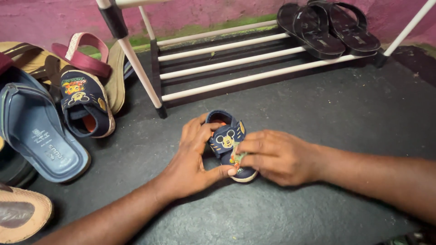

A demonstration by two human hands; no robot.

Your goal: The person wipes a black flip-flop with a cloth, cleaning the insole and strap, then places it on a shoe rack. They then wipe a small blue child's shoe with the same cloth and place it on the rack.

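A small navy child's shoe [225, 139] with a cartoon mouse picture and an orange lining rests on the dark floor, toe toward me. My left hand [193, 159] cups its left side, thumb under the toe. My right hand [277, 156] pinches the strap on its right side. The matching navy shoe [86, 105] lies to the left among other footwear.
A white-barred shoe rack [236, 61] stands behind, with a pair of black flip-flops [329, 27] on its right end. At left lie a blue slipper [38, 131], a maroon sandal [81, 56], tan sandals [27, 59] and a brown sole [20, 218]. A pink wall is behind.
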